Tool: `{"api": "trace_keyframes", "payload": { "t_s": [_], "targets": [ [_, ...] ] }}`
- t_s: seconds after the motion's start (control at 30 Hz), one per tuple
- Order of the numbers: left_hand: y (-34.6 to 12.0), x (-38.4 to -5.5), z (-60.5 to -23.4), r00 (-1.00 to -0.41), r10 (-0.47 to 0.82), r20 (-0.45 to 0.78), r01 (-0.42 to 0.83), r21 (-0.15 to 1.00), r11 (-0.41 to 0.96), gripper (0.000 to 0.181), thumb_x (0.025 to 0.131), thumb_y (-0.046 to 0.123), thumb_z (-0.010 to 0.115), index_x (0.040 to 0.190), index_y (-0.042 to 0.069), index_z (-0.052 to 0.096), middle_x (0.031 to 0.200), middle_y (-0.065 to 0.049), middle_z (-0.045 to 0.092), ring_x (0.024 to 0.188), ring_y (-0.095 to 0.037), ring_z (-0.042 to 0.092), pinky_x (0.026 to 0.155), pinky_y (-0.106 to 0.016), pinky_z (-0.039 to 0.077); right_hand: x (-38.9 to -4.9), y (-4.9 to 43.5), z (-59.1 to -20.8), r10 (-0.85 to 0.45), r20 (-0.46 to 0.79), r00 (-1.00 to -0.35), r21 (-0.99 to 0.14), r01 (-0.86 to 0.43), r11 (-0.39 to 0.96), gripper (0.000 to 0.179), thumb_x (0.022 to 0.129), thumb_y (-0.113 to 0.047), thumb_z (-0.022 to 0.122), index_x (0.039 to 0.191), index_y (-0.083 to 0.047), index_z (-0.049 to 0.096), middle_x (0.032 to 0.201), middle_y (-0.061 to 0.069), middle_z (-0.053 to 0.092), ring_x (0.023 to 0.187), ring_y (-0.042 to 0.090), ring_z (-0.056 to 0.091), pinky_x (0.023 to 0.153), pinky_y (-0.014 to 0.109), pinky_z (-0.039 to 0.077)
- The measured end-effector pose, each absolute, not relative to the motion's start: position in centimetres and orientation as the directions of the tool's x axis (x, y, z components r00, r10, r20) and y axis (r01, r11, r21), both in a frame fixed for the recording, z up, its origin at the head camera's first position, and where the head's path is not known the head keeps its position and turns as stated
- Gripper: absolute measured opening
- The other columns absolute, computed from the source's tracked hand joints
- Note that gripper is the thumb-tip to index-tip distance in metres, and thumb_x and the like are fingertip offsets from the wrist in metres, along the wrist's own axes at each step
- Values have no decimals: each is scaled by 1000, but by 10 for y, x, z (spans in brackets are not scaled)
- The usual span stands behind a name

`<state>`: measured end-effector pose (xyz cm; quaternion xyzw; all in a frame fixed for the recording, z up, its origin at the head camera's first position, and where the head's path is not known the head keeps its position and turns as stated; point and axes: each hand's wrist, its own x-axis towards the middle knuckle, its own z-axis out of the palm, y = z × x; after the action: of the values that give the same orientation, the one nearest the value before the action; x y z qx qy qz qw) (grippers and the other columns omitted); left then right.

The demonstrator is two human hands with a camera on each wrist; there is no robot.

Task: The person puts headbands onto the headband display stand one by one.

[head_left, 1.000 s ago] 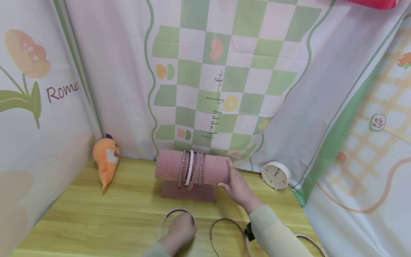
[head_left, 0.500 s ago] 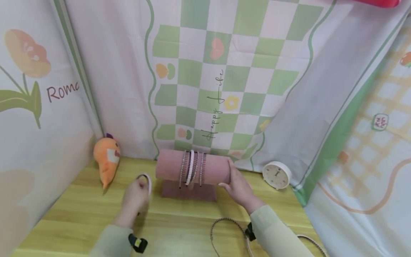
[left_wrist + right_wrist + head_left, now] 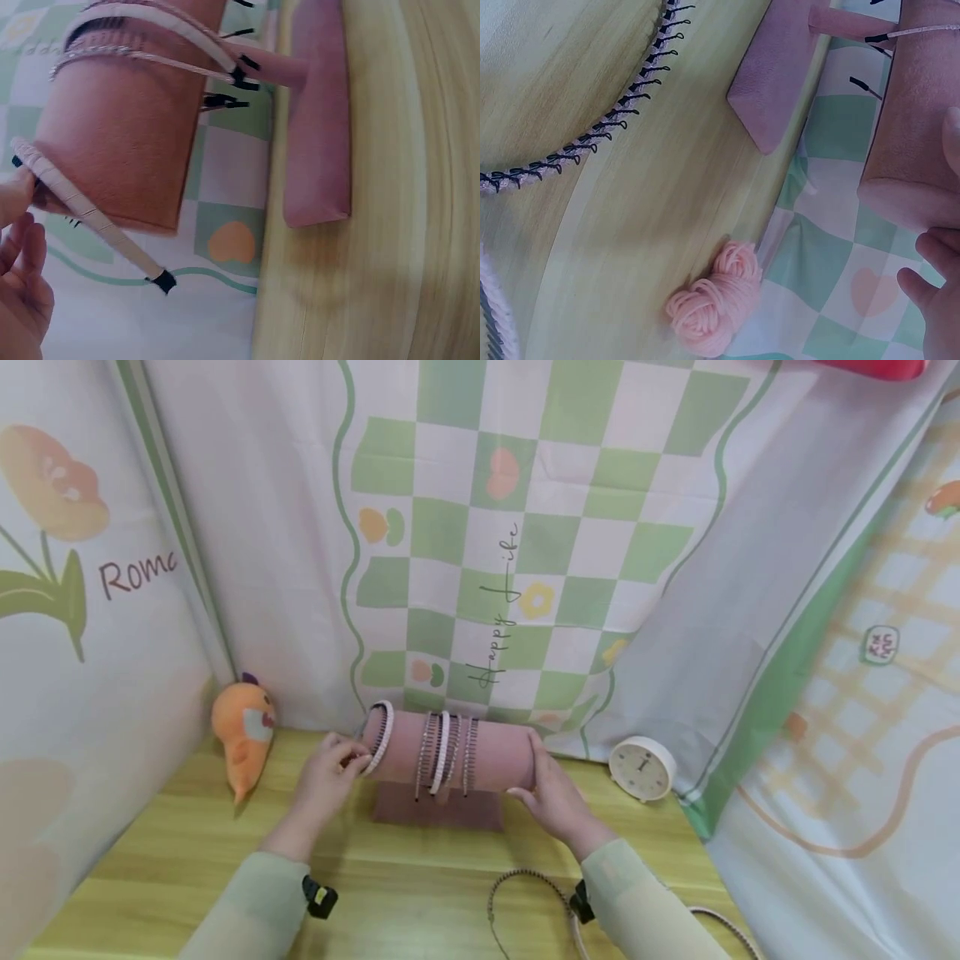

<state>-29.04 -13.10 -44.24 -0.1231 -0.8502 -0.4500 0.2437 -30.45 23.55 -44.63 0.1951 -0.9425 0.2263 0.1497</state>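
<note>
Pink display stand (image 3: 501, 758) is one of those fuzzy velvety ones: fat roll lying horizontal on a short post (image 3: 279, 72), flat base (image 3: 477, 812) sitting on the table (image 3: 172, 877) close to the far edge, well apart from both far corners, roll running roughly along that edge. Pale wrapped headband (image 3: 91, 217) is at the roll's left end, kinda slanted, with dark teeth along the inside and a black-wrapped tip poking out past the roll's rim. Bunch of other thin headbands (image 3: 442, 752) hug the middle, a chunkier white one among them, black tips sticking out underneath.
</note>
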Motion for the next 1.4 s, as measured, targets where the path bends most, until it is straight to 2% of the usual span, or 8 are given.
{"api": "trace_keyframes", "payload": {
  "t_s": [0.13, 0.23, 0.37, 0.53, 0.77, 0.97, 1.2, 1.4],
  "targets": [
    [-128, -290, -442, -812, 18, 583, 451, 607, 654, 16, 88, 10, 76, 100, 6, 67, 103, -12, 57, 87, -29, 60, 72, -44, 53, -304, 235, -446, -296, 364, -883, -371, -429, 823, 111, 86, -26, 79, 159, -18, -5, 149, 29, 36, 133, 40, 42, 111, 49, 32],
    [-130, -293, -441, -738, 106, 667, 514, 454, 728, 42, 84, 7, 78, 124, 8, 64, 126, -17, 57, 107, -38, 58, 88, -54, 49, -304, 236, -447, -296, 362, -884, -369, -427, 825, 112, 86, -27, 78, 159, -19, -5, 150, 28, 36, 133, 40, 42, 112, 48, 32],
    [-134, -298, -441, -633, 281, 721, 584, 207, 785, 63, 81, 6, 79, 140, 14, 57, 147, -8, 49, 134, -38, 41, 106, -63, 30, -305, 238, -448, -293, 367, -883, -362, -426, 829, 112, 86, -27, 78, 159, -19, -6, 150, 28, 36, 133, 40, 42, 112, 48, 32],
    [-136, -299, -440, -609, 391, 690, 589, 64, 805, 64, 82, 10, 79, 141, 14, 56, 146, -3, 50, 140, -34, 35, 112, -62, 22, -305, 239, -449, -293, 371, -881, -355, -427, 832, 112, 86, -28, 78, 159, -20, -6, 150, 28, 36, 133, 40, 42, 112, 48, 32],
    [-143, -295, -435, -629, 453, 632, 589, 7, 808, 73, 82, 12, 80, 147, 8, 47, 150, -8, 45, 139, -33, 36, 114, -58, 20, -304, 237, -449, -301, 387, -872, -355, -442, 824, 112, 85, -26, 79, 159, -18, -4, 148, 29, 37, 132, 41, 43, 110, 50, 33],
    [-144, -296, -432, -617, 487, 618, 595, -38, 803, 80, 77, 11, 84, 146, 2, 45, 149, -13, 45, 136, -34, 40, 112, -55, 27, -306, 237, -448, -287, 374, -882, -353, -422, 835, 111, 86, -29, 78, 159, -20, -5, 150, 28, 36, 133, 40, 42, 111, 49, 32],
    [-131, -296, -419, -655, 516, 553, 595, -44, 803, 81, 77, 16, 86, 143, -7, 45, 146, -22, 45, 135, -37, 42, 106, -55, 35, -306, 238, -448, -298, 387, -873, -346, -437, 830, 112, 85, -27, 79, 159, -18, -5, 148, 30, 37, 132, 41, 43, 110, 51, 33],
    [-132, -295, -410, -654, 527, 542, 605, -42, 795, 88, 71, 21, 90, 142, -6, 47, 144, -23, 48, 130, -38, 46, 102, -56, 39, -306, 236, -449, -306, 380, -873, -347, -441, 828, 111, 86, -27, 78, 159, -18, -5, 149, 29, 36, 133, 41, 42, 111, 49, 32]
  ]
}}
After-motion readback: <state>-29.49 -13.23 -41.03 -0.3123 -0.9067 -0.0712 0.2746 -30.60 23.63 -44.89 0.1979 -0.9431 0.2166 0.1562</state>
